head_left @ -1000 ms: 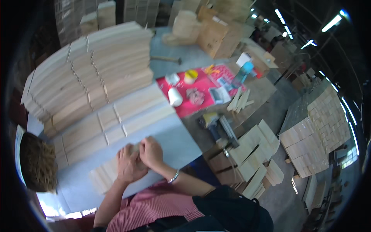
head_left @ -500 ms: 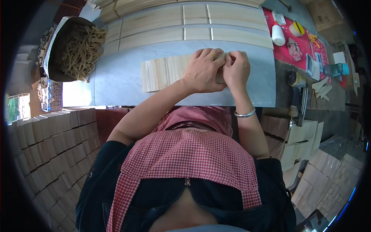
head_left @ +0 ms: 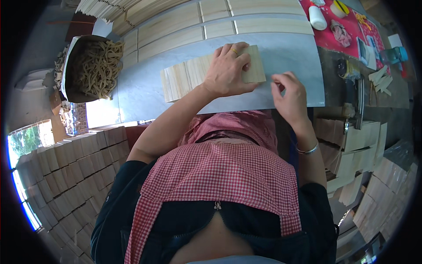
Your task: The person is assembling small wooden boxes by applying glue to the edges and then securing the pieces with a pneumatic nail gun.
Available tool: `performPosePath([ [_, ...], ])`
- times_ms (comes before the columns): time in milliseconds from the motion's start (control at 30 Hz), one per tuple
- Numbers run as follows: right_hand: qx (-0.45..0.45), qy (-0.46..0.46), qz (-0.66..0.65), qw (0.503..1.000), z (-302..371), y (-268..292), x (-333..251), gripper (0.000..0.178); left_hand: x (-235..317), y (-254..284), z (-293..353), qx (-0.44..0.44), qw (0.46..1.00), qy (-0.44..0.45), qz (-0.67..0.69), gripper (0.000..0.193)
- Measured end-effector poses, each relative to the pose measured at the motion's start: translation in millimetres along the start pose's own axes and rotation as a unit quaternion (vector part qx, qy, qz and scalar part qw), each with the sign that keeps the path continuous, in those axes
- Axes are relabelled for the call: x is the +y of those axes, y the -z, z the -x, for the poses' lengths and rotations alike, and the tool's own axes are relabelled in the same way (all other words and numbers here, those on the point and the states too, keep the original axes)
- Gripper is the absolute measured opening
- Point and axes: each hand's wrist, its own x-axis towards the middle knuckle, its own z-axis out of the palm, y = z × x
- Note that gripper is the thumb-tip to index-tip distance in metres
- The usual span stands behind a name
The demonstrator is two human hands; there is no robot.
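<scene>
A row of pale wooden pieces (head_left: 182, 79) lies pressed together at a slant on the grey-blue tabletop (head_left: 140, 92). Across its right part rests my left hand (head_left: 228, 70), with the thumb at the near edge and the fingers curled over the far side. The hand covers the middle of the row, while its right end stays visible. Off to the right, my right hand (head_left: 291, 97) is above the tabletop, apart from the wood. Its fingers are bent, and a small gap shows between thumb and forefinger. I see nothing held there.
A box (head_left: 68, 72) of tan, looped bands stands at the left. Long pale boards (head_left: 176, 35) line the table's far side. On the right are a white bottle (head_left: 317, 18), a pink cloth (head_left: 340, 34) and a tape roll (head_left: 339, 9). Stacked wooden blocks (head_left: 66, 171) fill the lower left.
My right hand has left the right end of the wooden row and moved right and nearer to me. My left hand stays on the wood. The whole view has shifted a little.
</scene>
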Motion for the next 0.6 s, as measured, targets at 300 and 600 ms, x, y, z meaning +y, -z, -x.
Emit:
performPosePath([
  [300,0.016,0.045,0.049,0.998,7,-18,4,0.008,1,2,-1,-0.007,1.0,-0.006,0.016,0.047],
  [600,-0.014,0.12,0.127,0.985,0,-10,2,0.013,1,3,-2,-0.022,0.999,0.001,0.031,0.045],
])
